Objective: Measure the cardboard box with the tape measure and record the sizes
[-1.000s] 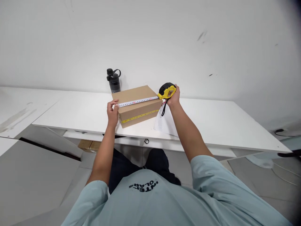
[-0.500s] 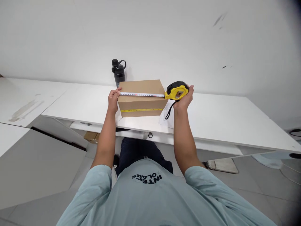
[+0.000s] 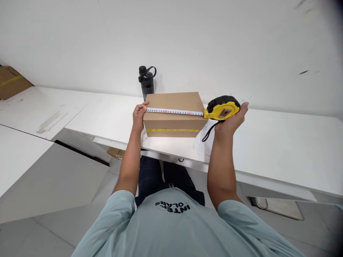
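Note:
A brown cardboard box (image 3: 174, 121) with a yellow strip along its front stands near the front edge of a white table (image 3: 268, 142). A white tape blade (image 3: 174, 111) with printed numbers lies stretched along the box's top front edge. My left hand (image 3: 138, 117) pinches the blade's end against the box's left corner. Just right of the box, my right hand (image 3: 230, 119) cradles the yellow and black tape measure case (image 3: 222, 108), with a black wrist strap hanging below it.
A black water bottle (image 3: 147, 82) stands behind the box by the white wall. A sheet of paper (image 3: 203, 141) lies under the box's right side. Another cardboard box (image 3: 10, 82) sits at far left on an adjoining white table (image 3: 40, 110).
The box has turned from a skewed angle to square with the table edge. Both hands stay on the tape, which remains stretched along the box top. The view has shifted.

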`<action>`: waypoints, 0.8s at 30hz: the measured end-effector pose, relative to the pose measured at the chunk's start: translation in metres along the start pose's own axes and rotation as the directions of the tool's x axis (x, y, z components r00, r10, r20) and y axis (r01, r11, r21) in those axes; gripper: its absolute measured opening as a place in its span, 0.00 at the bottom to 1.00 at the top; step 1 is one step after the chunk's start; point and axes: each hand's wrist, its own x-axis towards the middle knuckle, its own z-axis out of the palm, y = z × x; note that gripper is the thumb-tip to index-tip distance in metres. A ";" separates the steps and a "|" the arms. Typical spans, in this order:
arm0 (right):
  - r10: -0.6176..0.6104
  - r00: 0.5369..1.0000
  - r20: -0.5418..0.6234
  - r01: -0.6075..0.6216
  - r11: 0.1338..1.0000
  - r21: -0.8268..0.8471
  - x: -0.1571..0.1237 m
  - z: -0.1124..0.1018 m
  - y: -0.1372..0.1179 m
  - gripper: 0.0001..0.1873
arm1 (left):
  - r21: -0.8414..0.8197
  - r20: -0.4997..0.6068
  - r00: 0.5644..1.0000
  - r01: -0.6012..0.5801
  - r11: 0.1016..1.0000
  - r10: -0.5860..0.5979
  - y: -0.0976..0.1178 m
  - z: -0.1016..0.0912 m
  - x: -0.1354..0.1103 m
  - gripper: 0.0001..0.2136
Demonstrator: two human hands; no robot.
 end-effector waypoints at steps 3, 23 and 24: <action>-0.041 0.997 -0.069 0.040 0.999 -0.012 -0.001 0.001 0.000 0.21 | -0.002 0.002 1.000 -0.013 1.000 0.013 -0.002 0.000 0.000 0.13; -0.755 0.656 0.024 0.711 0.606 -0.357 -0.132 0.007 -0.077 0.31 | 0.116 -0.146 0.986 0.103 0.988 -0.086 0.032 0.026 -0.081 0.46; -0.782 0.624 -0.010 0.722 0.581 -0.376 -0.134 0.007 -0.082 0.26 | 0.142 -0.130 0.985 0.128 0.982 -0.110 0.035 0.024 -0.088 0.46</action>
